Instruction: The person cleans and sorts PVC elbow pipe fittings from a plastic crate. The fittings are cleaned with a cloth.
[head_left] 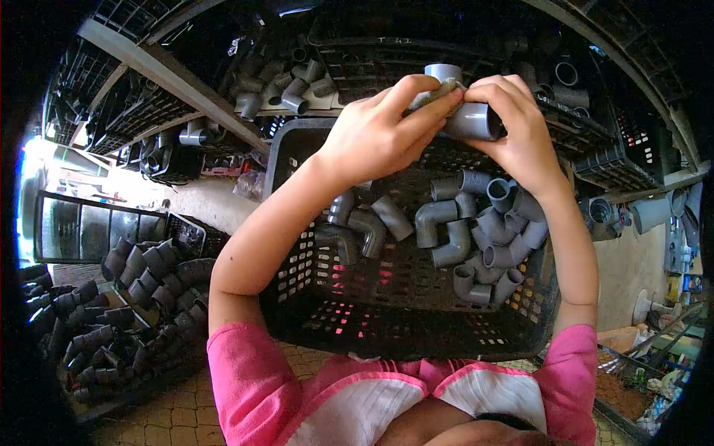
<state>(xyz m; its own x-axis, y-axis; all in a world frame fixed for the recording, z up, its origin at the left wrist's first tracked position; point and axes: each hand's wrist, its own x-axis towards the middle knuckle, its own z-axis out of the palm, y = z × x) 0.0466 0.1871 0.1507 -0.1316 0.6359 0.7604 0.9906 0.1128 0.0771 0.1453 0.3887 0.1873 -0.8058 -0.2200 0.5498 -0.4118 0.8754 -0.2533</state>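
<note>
Dark shelving (167,76) stands behind one black basket (320,308), which contains more than ten grey elbows (428,217): about four left, a larger overlapping cluster right. Near the basket's far rim, two hands close on one grey pipe fitting (472,121); the right hand (520,137) grips it, while the left hand (375,134) pinches one cloth (431,97) against it.

Glossy plastic, rough cloth

Between the left hand (379,135) and right hand (520,130), smooth, glossy plastic is shown by the pipe fitting (470,123); rough, matt cloth is seen in the rag (443,90). Below both, satin plastic is displayed by the elbows (431,216), duller plastic by the crate (316,327).
</note>
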